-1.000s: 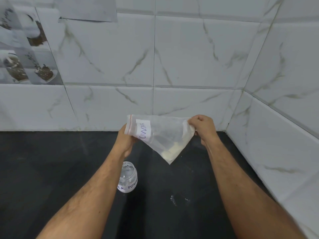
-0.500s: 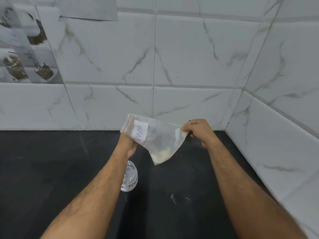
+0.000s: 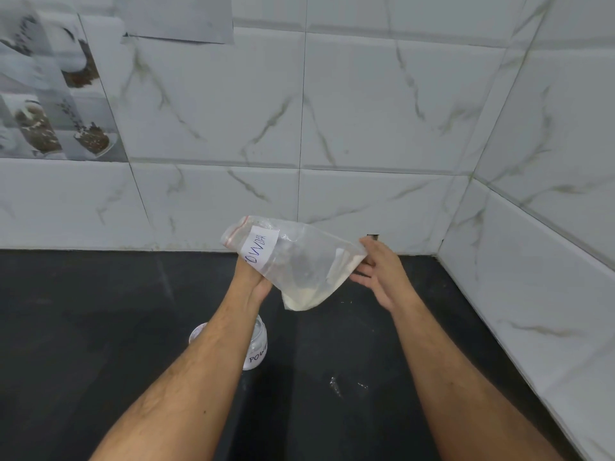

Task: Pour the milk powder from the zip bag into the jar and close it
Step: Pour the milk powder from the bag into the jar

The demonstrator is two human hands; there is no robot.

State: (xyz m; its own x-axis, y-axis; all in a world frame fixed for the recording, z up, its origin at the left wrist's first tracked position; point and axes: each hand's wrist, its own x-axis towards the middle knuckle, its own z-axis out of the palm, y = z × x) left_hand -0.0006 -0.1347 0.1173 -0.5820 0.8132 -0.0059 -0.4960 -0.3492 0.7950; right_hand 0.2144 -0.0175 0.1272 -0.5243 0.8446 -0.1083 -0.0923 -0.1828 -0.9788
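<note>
A clear zip bag (image 3: 296, 261) with a red zip strip and a white label reading "POWDER" hangs above the black counter (image 3: 100, 327). Cream milk powder sits in its lowest corner. My left hand (image 3: 251, 279) grips the bag from below near the zip end. My right hand (image 3: 379, 269) touches the bag's far corner with its fingers spread. A small clear jar (image 3: 258, 346) with a white label stands on the counter, partly hidden by my left forearm. A round whitish piece (image 3: 198, 332), perhaps the lid, shows just left of that forearm.
White marble-look tiled walls (image 3: 366, 111) meet in a corner at the right. A picture tile (image 3: 50, 94) and a paper sheet (image 3: 179, 18) are on the back wall at upper left. A few white specks (image 3: 336, 385) lie on the counter.
The bag has shifted left and tilted, zip end up at the left. My right hand has loosened from a pinch on the corner to spread fingers against it.
</note>
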